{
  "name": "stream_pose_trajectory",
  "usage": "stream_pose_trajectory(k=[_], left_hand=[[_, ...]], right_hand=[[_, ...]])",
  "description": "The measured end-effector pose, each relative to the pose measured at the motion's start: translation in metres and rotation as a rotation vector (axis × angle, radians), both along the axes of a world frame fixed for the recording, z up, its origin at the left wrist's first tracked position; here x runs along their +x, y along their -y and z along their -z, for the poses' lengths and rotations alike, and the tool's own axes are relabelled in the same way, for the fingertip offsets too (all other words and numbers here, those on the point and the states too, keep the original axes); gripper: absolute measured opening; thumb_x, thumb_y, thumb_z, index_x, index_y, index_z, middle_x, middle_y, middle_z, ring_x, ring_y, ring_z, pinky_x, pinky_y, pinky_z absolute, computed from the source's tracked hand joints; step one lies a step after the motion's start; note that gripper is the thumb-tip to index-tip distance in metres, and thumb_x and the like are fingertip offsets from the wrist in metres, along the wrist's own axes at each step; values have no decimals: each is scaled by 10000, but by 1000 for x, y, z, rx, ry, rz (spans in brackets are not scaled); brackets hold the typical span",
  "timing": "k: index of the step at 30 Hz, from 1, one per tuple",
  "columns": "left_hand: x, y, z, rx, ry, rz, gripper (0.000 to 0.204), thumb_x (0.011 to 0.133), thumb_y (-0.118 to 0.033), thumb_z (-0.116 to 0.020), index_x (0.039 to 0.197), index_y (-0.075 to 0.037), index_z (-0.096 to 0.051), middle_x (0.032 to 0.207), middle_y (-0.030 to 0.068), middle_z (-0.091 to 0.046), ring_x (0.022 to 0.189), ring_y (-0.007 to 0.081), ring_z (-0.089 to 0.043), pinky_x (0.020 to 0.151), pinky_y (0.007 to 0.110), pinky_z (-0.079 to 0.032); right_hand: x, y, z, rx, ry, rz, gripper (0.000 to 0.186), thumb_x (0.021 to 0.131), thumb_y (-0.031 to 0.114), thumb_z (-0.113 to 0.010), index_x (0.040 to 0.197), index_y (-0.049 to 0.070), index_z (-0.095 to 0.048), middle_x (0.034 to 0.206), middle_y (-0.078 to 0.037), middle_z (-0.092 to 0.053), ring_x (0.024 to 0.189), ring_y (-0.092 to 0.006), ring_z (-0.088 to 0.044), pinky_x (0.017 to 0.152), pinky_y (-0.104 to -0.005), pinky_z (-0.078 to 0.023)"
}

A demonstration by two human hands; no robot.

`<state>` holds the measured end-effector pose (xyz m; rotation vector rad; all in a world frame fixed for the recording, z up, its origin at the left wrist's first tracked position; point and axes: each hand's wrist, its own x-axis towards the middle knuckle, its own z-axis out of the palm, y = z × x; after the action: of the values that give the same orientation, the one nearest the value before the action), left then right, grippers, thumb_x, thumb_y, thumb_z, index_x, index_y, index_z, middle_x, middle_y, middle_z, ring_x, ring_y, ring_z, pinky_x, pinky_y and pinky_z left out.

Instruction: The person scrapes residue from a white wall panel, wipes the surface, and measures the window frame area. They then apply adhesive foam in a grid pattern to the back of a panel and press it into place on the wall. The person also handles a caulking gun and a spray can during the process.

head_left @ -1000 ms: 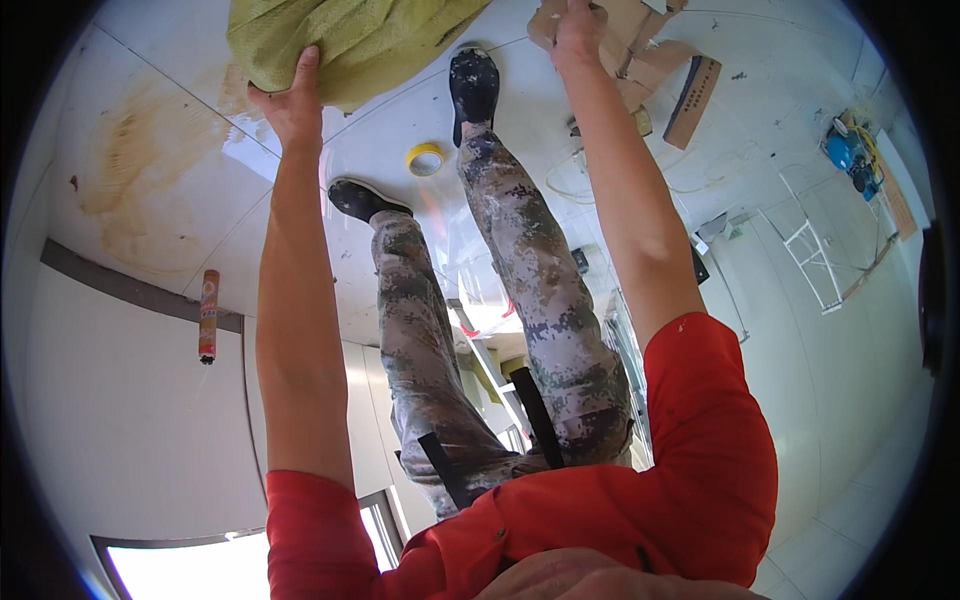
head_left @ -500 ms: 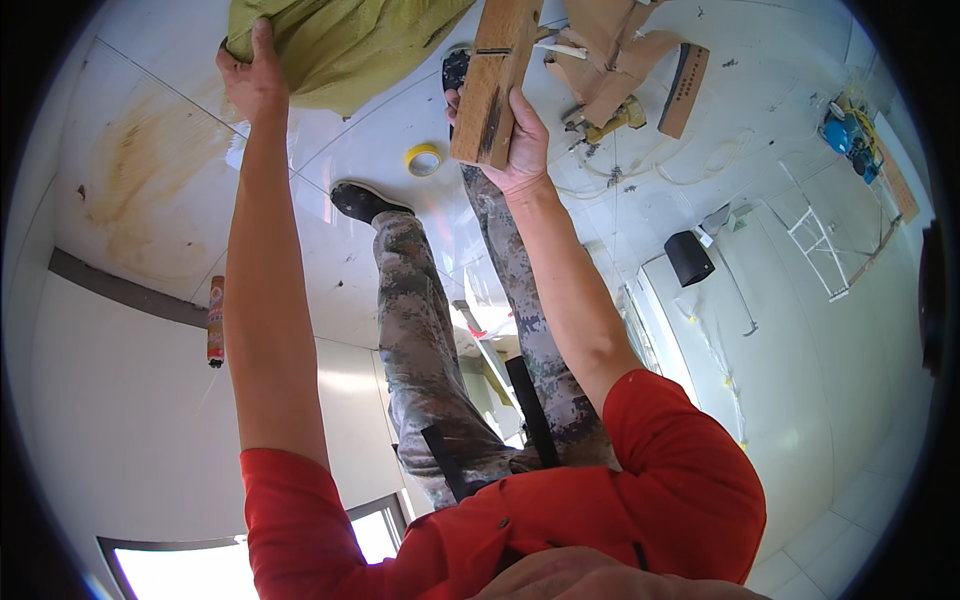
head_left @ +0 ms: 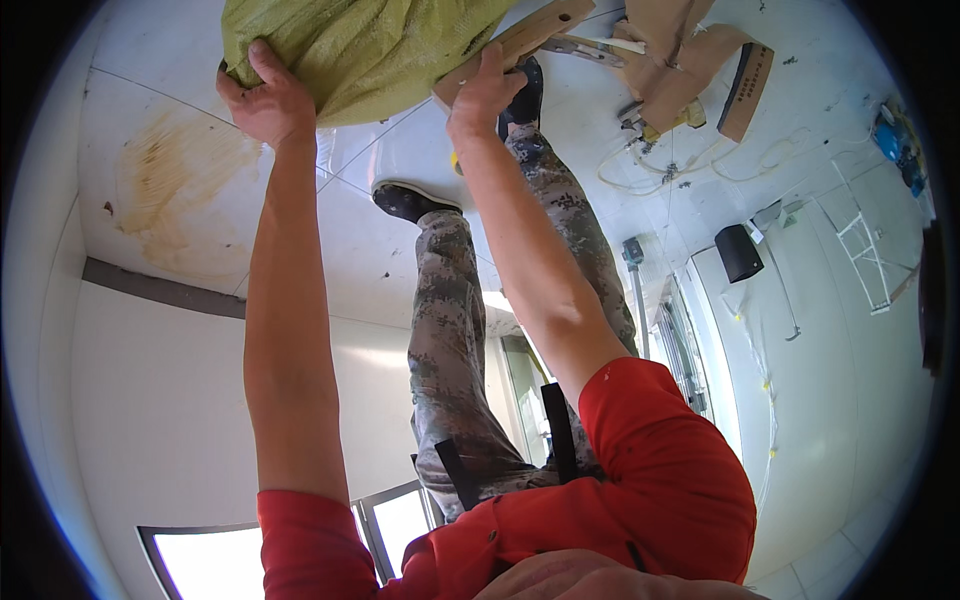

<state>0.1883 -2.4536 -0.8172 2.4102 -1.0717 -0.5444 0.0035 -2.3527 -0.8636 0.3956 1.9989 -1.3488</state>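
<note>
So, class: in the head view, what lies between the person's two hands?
The head view shows the yellow-green woven sack spanning that stretch. The left hand grips its edge, and the right hand holds a wooden board against its other side.

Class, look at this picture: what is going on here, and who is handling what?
A person in a red shirt and camouflage trousers bends over a white tiled floor. The left hand grips the edge of a yellow-green woven sack. The right hand holds a flat wooden board at the sack's side. More cardboard and wood scraps lie on the floor beyond, with loose white cables and a small black box nearby.
</note>
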Motion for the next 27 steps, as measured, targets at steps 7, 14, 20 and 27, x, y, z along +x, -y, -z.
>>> stream_pose_trajectory(k=[7, 14, 20, 27], left_hand=[[-11, 4, -3, -7, 13, 15, 766, 991, -636, -684, 1368, 28, -621, 1225, 260, -740, 1100, 467, -704, 950, 501, -555], [14, -5, 12, -2, 90, 36, 829, 962, -638, -711, 1471, -1, -562, 1297, 276, -721, 1190, 486, -684, 1013, 529, -539], [75, -37, 26, 27, -498, 25, 1055, 1029, -701, -590, 1681, 56, -249, 1677, 308, -390, 1571, 410, -387, 1277, 459, -321], [125, -283, -115, 478, -653, 216, 670, 1110, -519, -553, 1504, 22, -572, 1433, 291, -658, 1374, 434, -609, 1162, 445, -451]], right_hand=[[-112, 43, 60, -88, -257, -187, 471, 975, 342, -784, 1192, 37, -498, 1034, -103, -594, 875, -210, -588, 760, -421, -529], [-215, 62, -111, -367, 304, -427, 628, 1023, 459, -709, 1419, 4, -536, 1210, -192, -684, 1076, -347, -679, 992, -531, -561], [-191, 51, -271, -606, 662, -554, 817, 994, 549, -708, 1558, 13, -459, 1319, -211, -651, 1238, -346, -640, 989, -547, -583], [-108, 66, -315, -424, 636, -1008, 784, 976, 444, -746, 1550, -4, -457, 1314, -202, -665, 1170, -330, -685, 971, -459, -591]])
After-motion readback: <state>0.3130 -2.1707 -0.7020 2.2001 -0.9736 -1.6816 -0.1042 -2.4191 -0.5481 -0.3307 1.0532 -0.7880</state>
